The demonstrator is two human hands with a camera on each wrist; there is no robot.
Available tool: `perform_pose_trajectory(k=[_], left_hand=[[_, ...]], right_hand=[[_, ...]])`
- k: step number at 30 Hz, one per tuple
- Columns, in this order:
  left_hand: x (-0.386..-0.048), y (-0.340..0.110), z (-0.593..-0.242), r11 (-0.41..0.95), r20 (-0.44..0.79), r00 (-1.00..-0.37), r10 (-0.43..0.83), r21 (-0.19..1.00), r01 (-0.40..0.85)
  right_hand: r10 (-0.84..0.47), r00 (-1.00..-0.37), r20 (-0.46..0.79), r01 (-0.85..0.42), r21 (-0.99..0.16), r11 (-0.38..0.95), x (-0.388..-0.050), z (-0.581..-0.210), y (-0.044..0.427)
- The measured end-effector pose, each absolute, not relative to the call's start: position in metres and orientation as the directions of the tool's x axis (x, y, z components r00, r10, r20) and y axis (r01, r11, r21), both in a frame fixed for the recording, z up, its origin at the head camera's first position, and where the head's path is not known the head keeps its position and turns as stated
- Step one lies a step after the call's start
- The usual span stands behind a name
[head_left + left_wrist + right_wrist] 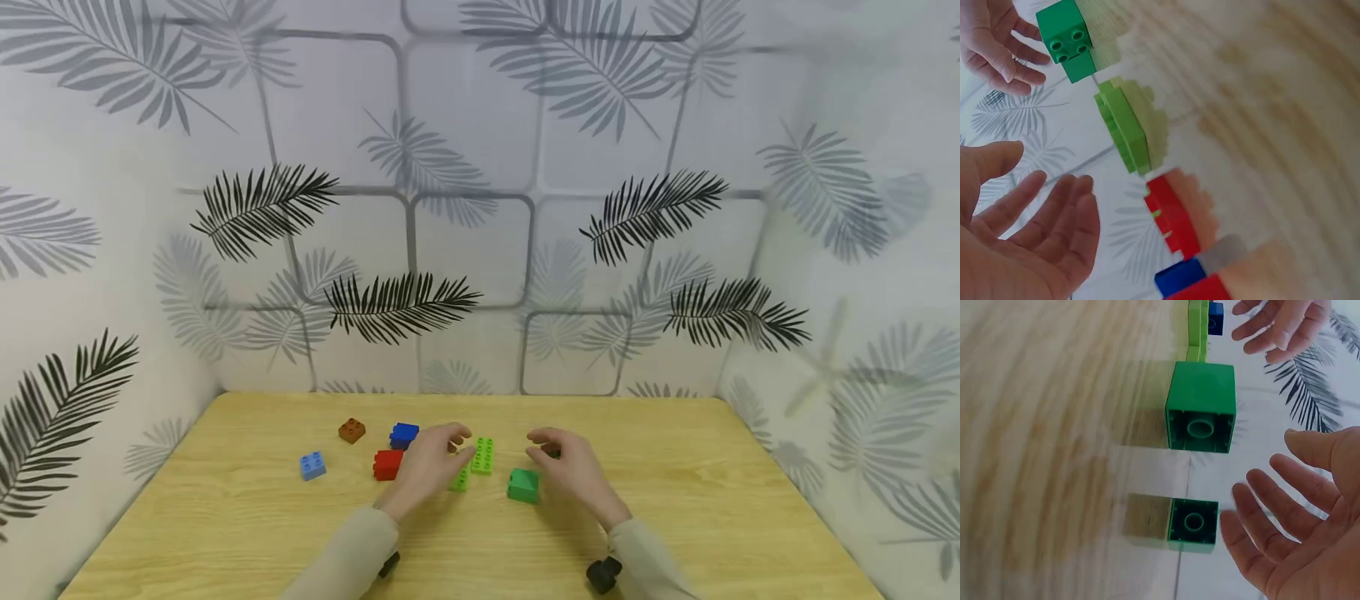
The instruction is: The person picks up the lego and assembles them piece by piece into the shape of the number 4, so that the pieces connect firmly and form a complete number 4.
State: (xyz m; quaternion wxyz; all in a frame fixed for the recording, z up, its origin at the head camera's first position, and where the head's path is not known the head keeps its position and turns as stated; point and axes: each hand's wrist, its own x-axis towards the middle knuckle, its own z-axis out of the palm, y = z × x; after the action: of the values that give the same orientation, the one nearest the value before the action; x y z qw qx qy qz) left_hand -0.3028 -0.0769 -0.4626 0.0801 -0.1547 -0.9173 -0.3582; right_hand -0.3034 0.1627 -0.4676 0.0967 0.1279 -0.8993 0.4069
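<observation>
In the head view my left hand [429, 460] hovers over the bricks left of centre, its fingers loosely bent and holding nothing. Close by its fingertips are two lime green bricks, one in full sight [483, 456] and one partly covered [460, 479]. To the right, my right hand [573, 464] is also loosely bent around nothing, beside a green toy brick [523, 485] lying on its side. A second green brick [1194, 522] shows its hollow underside in the right wrist view, near the right fingertips; the right hand mostly hides it from the head camera.
On the left side of the wooden table [225, 517] lie a red brick [387, 465], a dark blue brick [403, 435], a brown brick [352, 430] and a light blue brick [312, 465]. A leaf-patterned wall [472, 250] stands behind the table.
</observation>
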Motion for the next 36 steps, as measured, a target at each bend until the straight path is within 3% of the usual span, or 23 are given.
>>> perform_pose_trajectory(k=[9, 20, 30, 36], left_hand=[[-0.309, -0.067, -0.467, 0.538, 0.127, -0.895, 0.427, 0.76, 0.365], [-0.31, -0.045, -0.465, 0.508, 0.038, -0.862, 0.506, 0.794, 0.333], [-0.312, -0.032, -0.466, 0.551, -0.16, -0.795, 0.586, 0.797, 0.246], [-0.314, -0.025, -0.466, 0.593, -0.176, -0.795, 0.58, 0.76, 0.265]], right_hand=[[-0.025, -0.996, 0.091, -0.092, -0.876, 0.474, -0.315, -0.469, 0.194], [-0.122, -0.981, -0.149, 0.106, -0.947, 0.302, -0.342, -0.482, 0.219], [-0.164, -0.973, -0.162, 0.074, -0.892, 0.445, -0.352, -0.488, 0.216], [-0.165, -0.974, -0.156, 0.076, -0.907, 0.413, -0.352, -0.488, 0.216]])
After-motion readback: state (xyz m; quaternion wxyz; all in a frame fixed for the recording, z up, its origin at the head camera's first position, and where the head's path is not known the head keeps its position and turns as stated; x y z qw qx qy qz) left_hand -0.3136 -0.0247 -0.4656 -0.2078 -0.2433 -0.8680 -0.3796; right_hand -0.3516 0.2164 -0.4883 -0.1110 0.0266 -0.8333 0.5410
